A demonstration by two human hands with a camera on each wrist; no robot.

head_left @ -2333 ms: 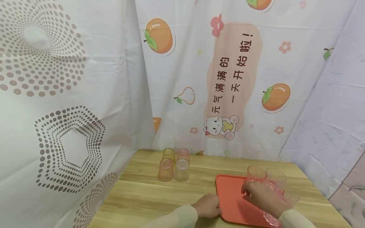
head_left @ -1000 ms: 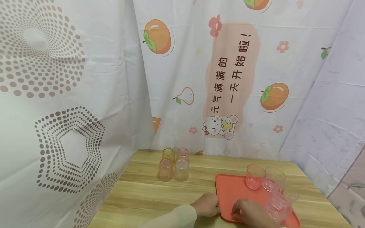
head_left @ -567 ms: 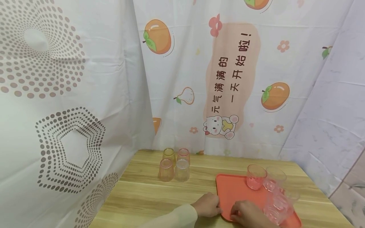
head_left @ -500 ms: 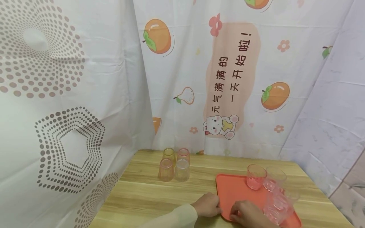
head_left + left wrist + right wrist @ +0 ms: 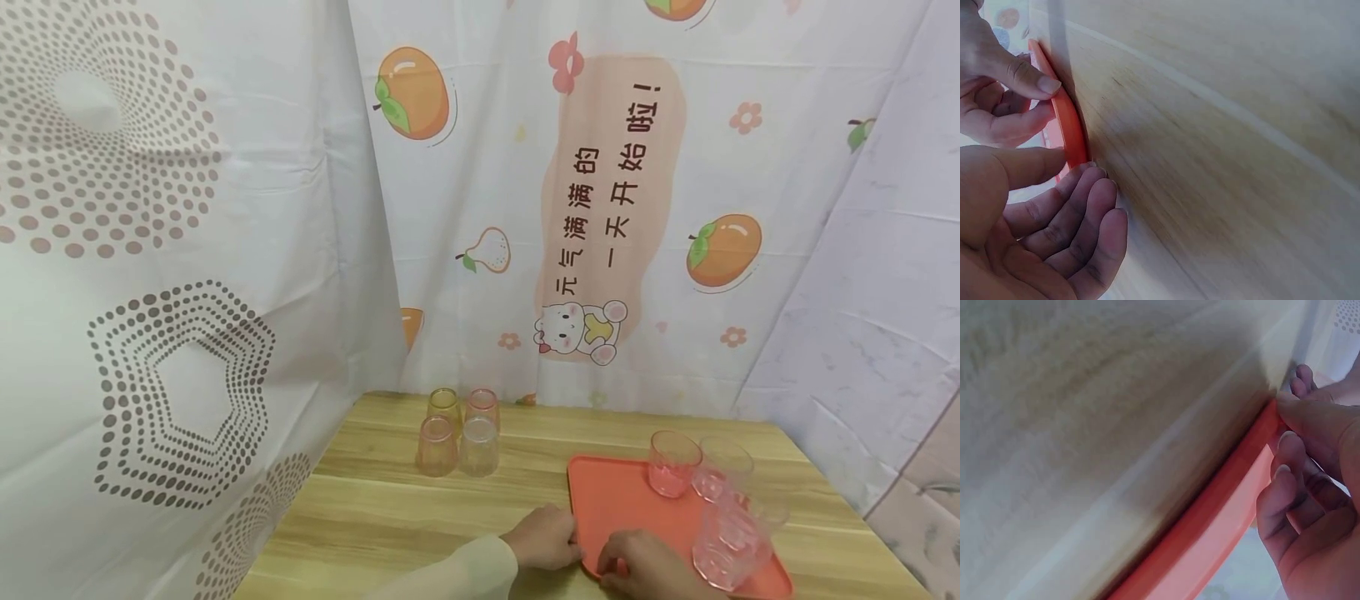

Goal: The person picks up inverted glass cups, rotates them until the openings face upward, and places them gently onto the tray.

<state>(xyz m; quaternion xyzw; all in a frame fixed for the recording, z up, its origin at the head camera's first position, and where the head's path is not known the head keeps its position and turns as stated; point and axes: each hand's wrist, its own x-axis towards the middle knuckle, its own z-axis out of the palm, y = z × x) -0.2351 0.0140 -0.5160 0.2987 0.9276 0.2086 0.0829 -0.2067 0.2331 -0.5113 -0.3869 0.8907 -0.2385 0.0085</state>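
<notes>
A red tray [image 5: 615,500] lies on the table at the right in the head view. My left hand [image 5: 542,537] is at its left edge; in the left wrist view, the thumb and fingers [image 5: 1085,206] pinch the rim. My right hand [image 5: 645,562] is at the near edge, close to the left hand. Its thumb [image 5: 1310,422] lies on the rim in the right wrist view, fingers bent inside the tray. On the tray's right part stand a pink tumbler [image 5: 673,467], a clear tumbler [image 5: 723,467] and more clear pinkish tumblers [image 5: 729,546], which overlap and are partly see-through.
Several upside-down tumblers stand in a group on the wooden table [image 5: 390,517], left of the tray: a yellow one [image 5: 444,404], a pink one [image 5: 482,406], a peach one [image 5: 437,450] and a clear one [image 5: 478,450]. Printed curtains [image 5: 480,333] hang behind and at the sides.
My right hand has moved from over the tumblers to the tray's near edge, then slightly leftward. My left hand stays at the tray's left rim. The tray has not visibly moved.
</notes>
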